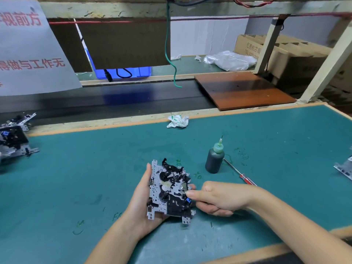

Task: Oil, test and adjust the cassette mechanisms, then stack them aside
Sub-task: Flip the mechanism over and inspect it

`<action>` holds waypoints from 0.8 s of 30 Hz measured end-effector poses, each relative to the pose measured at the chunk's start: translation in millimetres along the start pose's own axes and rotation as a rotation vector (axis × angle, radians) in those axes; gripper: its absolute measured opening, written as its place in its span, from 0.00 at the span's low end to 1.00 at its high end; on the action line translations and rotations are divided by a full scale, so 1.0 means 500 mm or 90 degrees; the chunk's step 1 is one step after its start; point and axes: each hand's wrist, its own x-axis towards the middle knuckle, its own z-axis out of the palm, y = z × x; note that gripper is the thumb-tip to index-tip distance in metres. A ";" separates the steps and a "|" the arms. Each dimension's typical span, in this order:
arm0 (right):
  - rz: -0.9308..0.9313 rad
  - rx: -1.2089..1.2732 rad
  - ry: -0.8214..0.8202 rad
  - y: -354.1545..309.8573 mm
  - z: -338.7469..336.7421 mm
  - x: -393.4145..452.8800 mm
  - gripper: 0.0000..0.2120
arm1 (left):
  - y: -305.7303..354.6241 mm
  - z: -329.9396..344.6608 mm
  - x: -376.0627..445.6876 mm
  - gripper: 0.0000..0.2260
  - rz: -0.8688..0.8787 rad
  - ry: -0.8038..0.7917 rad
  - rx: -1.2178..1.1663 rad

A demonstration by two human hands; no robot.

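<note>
Mechanism in hand: a cassette mechanism [170,189] is held above the surface's near middle, cradled in the left hand [142,202].
Right hand [213,197]: a small part at its right edge seems to be pinched.
Done: a stack [14,138] is seen at the left edge.
Left: testing, stacking; the oil bottle [214,159] is set down.

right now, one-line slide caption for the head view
Left hand cradles a cassette mechanism while the right hand fingers its edge; oil bottle stands nearby.
</note>
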 end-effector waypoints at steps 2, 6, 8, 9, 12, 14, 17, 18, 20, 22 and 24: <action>-0.023 0.018 0.028 0.003 0.005 -0.003 0.30 | 0.004 0.001 -0.006 0.38 -0.002 -0.017 -0.001; -0.083 0.166 0.127 0.019 0.016 -0.008 0.30 | 0.006 0.006 -0.019 0.42 0.017 -0.041 -0.067; -0.129 0.305 0.179 0.029 0.021 -0.007 0.26 | 0.005 0.010 -0.022 0.44 0.029 -0.046 -0.138; -0.148 0.353 0.194 0.034 0.023 -0.006 0.24 | 0.005 0.011 -0.022 0.45 0.030 -0.046 -0.169; -0.182 0.427 0.200 0.045 0.023 -0.004 0.17 | 0.005 0.015 -0.022 0.45 0.032 -0.056 -0.220; -0.206 0.463 0.199 0.048 0.023 -0.005 0.12 | 0.005 0.016 -0.022 0.44 0.036 -0.076 -0.238; -0.244 0.484 0.210 0.048 0.026 -0.003 0.10 | 0.005 0.012 -0.021 0.43 0.046 -0.083 -0.239; -0.260 0.475 0.236 0.048 0.028 -0.001 0.11 | 0.004 0.010 -0.021 0.44 0.046 -0.083 -0.234; -0.289 0.425 0.345 0.047 0.032 0.003 0.11 | 0.003 0.007 -0.020 0.45 0.046 -0.073 -0.221; -0.308 0.318 0.501 0.052 0.039 0.009 0.11 | 0.003 0.004 -0.019 0.45 0.056 -0.055 -0.227; -0.282 0.093 0.673 0.057 0.049 0.016 0.11 | 0.003 0.001 -0.017 0.44 0.083 -0.041 -0.250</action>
